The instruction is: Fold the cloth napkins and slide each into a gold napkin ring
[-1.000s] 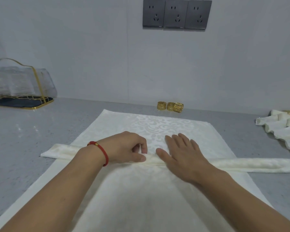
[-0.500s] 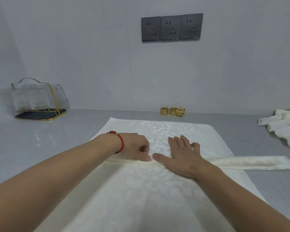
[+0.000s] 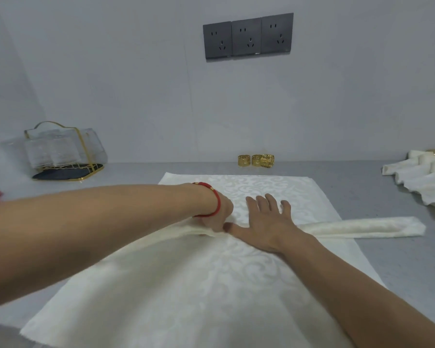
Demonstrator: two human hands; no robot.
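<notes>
Two hands meet mid-frame: my right hand (image 3: pixel 266 222) lies spread flat, pinning the folded napkin strip (image 3: pixel 362 226) at its middle so my left hand (image 3: pixel 217 217), pinching it, can double it over. Gold napkin rings (image 3: pixel 256 160) wait above centre. My left fingertips are hidden.

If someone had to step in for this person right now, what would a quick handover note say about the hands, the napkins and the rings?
Left hand: pinches the folded napkin strip at its middle, lifting the left half.
Right hand: flat and open, pressing the strip down on the flat patterned cloth.
Gold napkin rings: three loose ones stand at the wall, untouched.
Done: a pile of finished napkins lies at the far right, some with gold rings showing.
Left: finish folding this strip, slide it into a ring, then likely fold the flat cloth.
</notes>
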